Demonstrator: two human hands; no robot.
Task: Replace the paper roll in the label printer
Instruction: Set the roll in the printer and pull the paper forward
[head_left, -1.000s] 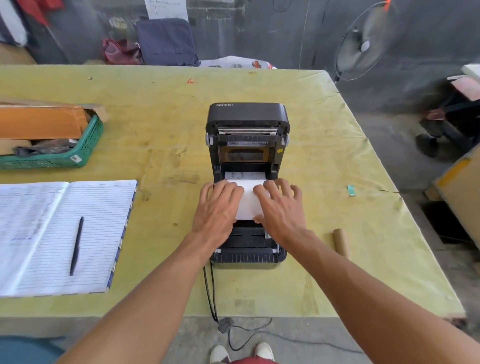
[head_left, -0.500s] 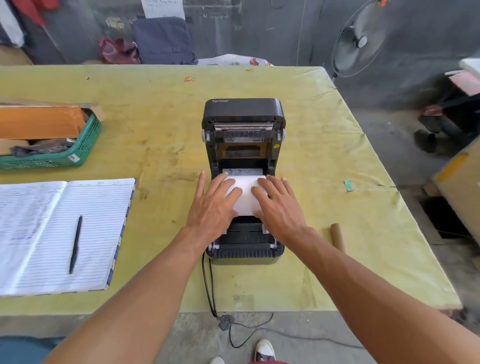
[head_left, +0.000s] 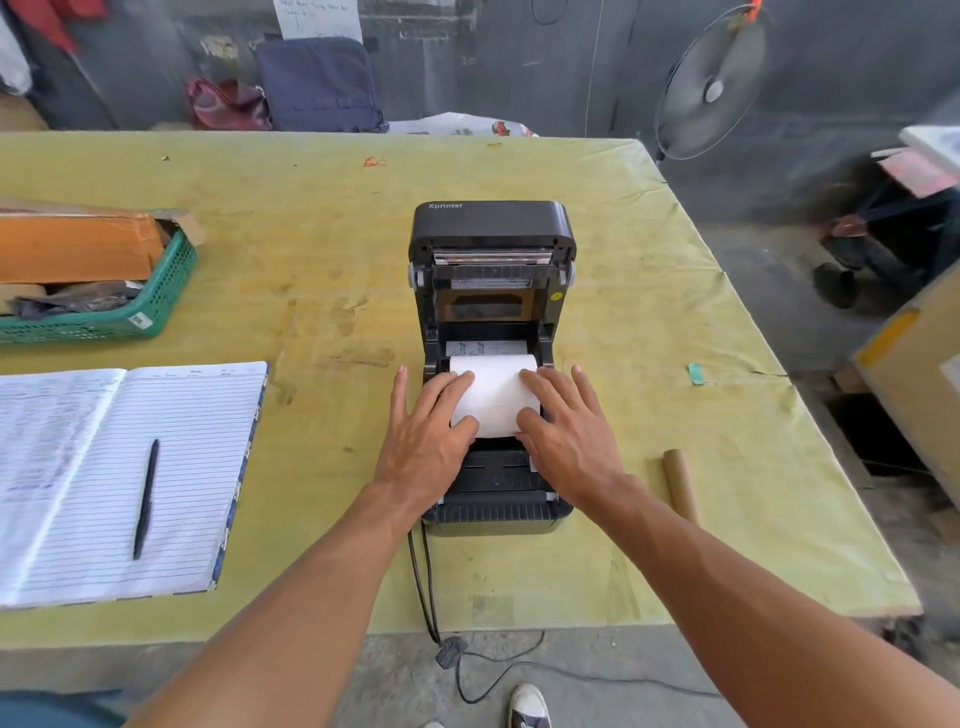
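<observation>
I have the left grip (head_left: 431, 431) and the right grip (head_left: 566, 426) laid flat, fingers straight, on the two ends of the white paper roll (head_left: 496, 397), pressing rather than clasping; since a second ago they have slid apart, so more of the roll shows. The roll sits in the open bay of the label printer (head_left: 493, 223), directly between my grips. On the counter (head_left: 322, 234) a bare cardboard core (head_left: 680, 483) lies to the right, and an open notebook (head_left: 130, 467) with a pen (head_left: 146, 499) and a green basket (head_left: 156, 306) lie to the left, all apart from the printer.
</observation>
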